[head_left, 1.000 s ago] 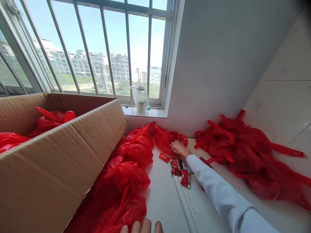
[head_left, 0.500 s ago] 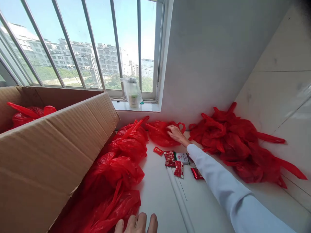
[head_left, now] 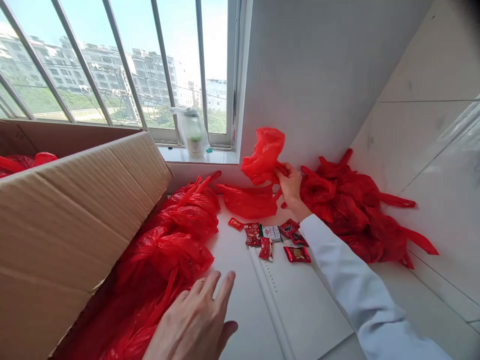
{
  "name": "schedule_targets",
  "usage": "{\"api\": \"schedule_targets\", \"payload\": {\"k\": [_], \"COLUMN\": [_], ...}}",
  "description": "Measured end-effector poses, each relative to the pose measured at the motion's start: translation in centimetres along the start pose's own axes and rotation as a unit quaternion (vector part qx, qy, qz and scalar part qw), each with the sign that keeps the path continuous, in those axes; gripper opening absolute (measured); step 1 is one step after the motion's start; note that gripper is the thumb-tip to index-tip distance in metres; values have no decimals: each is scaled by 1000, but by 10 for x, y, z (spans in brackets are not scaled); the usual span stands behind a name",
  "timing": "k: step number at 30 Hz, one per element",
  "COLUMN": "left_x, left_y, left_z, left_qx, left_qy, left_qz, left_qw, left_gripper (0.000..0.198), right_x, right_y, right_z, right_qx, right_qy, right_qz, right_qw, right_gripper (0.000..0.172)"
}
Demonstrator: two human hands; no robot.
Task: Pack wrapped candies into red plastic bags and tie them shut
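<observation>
My right hand (head_left: 291,187) is closed on a thin red plastic bag (head_left: 265,152), which it holds up in front of the wall. Beneath it, another red bag (head_left: 248,202) lies on the white surface; whether the two are joined I cannot tell. Nearer me are several small red snack packets (head_left: 297,254) and a white packet (head_left: 270,233). My left hand (head_left: 197,317) hovers low in the view, fingers apart and holding nothing, beside a row of filled red bags (head_left: 165,250).
On the left stands a large cardboard box (head_left: 82,195) with red bags inside. A heap of red bags (head_left: 360,210) lies at the right by the tiled wall. A jar in a clear bag (head_left: 194,135) stands on the windowsill. A white tube-like strip (head_left: 268,295) runs along the surface.
My right hand has lifted a red bag up off the surface. My left hand has come further into view from the bottom edge. The view has shifted slightly right.
</observation>
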State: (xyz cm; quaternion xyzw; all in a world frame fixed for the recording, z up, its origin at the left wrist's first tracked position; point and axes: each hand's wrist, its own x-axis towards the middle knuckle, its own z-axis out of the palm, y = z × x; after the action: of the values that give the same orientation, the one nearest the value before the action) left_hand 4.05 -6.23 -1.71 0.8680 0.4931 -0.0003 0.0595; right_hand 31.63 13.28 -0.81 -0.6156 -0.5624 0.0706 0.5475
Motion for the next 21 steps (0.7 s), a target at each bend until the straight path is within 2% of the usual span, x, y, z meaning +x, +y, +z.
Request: {"api": "schedule_targets", "payload": {"k": [2,4,5,6,7,9,11,12,13,15,16,18,21], "left_x": [6,10,12,13,14,15,15,15,16,19,21,24,24], "left_y": [-5,-7,-6,-5,-4,1,5,7,8,7,4,-2,-5], "left_z": [-5,-8,-9,-9,-8,-2,5,7,9,6,3,-5,-12], "left_qx": [-54,-101,-119,-135,-151,-179,-194,-197,-199,-205,-206,-208,-239], "left_qy": [117,241,285,313,319,284,228,197,165,115,99,97,148], "left_qz": [-5,-14,-20,-25,-23,1,22,28,31,27,20,-2,-26], "left_qw": [992,965,951,940,935,942,954,960,966,971,973,973,959], "left_gripper": [55,65,71,77,83,98,105,97,82,49,44,39,25], "right_x": [-21,-58,-81,-104,-127,-165,-189,-194,-195,-189,-183,-169,-157], "right_y": [-12,-18,-19,-19,-19,-20,-22,-24,-26,-28,-28,-27,-25], "right_z": [-14,-23,-24,-24,-22,-17,-13,-12,-12,-18,-24,-37,-51], "right_qx": [62,125,169,278,358,453,484,486,480,456,440,413,385], "right_qy": [8,-23,-53,-111,-153,-207,-233,-244,-252,-261,-263,-262,-245], "right_qz": [11,25,38,82,132,205,237,243,243,242,247,267,290], "right_qw": [998,992,983,951,911,843,810,804,804,816,822,830,841], "right_gripper": [45,48,46,41,36,30,27,27,26,24,24,27,32]}}
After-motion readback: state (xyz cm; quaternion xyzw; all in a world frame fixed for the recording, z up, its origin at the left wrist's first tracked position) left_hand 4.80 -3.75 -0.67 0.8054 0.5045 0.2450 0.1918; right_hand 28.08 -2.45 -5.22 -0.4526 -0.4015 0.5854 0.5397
